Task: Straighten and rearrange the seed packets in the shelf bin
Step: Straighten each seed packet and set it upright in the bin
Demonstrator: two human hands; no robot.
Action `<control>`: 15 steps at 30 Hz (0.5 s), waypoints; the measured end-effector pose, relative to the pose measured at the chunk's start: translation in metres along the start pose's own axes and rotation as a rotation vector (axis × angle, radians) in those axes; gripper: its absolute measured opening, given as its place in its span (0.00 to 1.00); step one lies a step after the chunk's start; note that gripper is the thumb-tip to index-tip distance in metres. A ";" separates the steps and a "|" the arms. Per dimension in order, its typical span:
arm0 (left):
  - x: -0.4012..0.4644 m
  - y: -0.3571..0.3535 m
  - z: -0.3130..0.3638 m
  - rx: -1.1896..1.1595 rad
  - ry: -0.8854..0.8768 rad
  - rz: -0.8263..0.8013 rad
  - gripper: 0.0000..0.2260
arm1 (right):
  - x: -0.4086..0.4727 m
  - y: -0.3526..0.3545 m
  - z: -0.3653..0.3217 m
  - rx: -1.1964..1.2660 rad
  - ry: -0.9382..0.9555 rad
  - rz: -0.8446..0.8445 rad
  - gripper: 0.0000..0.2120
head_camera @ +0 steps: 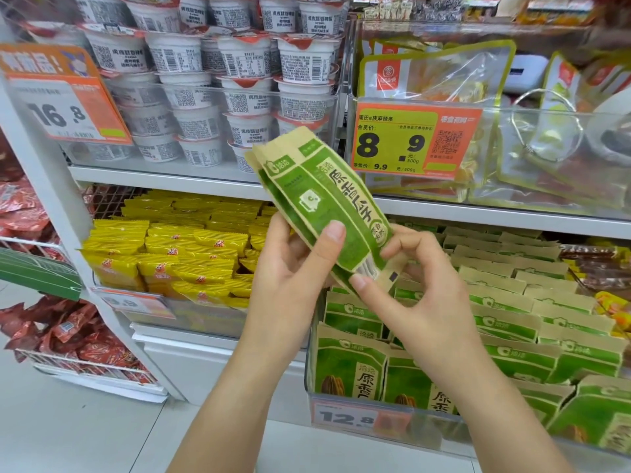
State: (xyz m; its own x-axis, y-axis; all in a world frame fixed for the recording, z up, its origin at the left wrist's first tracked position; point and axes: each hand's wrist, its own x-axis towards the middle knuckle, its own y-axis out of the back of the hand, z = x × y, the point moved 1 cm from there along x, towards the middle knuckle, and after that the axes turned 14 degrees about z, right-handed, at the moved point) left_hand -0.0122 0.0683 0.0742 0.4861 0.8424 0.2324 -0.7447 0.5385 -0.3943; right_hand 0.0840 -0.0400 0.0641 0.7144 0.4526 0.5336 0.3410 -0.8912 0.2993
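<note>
Both hands grip packets above bin.
Left hand [290,264] and right hand [420,288] pinch green-and-kraft paper seed packets [317,196], long axis tilted up-left; clear plastic shelf bin [309,367] lies below-right, right hand nearer.

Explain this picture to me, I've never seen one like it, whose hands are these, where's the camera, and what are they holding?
There is no machine: a person wears one camera on the head, looking forward and down at a shop shelf. The left hand and right hand together hold green and tan seed packets, lifted above the shelf bin where more of them stand in rows. Left of it lie yellow snack packets. On the shelf above are white cups and an orange price tag.
</note>
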 end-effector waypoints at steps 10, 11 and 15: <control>0.008 0.013 0.000 0.060 0.054 -0.046 0.10 | 0.008 0.007 -0.005 0.483 -0.277 0.085 0.22; 0.007 0.012 -0.001 0.072 0.077 -0.086 0.10 | 0.010 0.008 -0.005 0.505 -0.303 0.063 0.20; 0.002 0.005 -0.008 0.117 0.068 -0.104 0.17 | 0.012 0.010 -0.004 0.542 -0.397 0.097 0.16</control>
State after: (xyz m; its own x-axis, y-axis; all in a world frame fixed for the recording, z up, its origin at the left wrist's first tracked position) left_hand -0.0113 0.0728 0.0651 0.5903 0.7809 0.2041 -0.7350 0.6246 -0.2641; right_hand 0.0932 -0.0438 0.0767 0.8922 0.4157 0.1764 0.4479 -0.8642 -0.2292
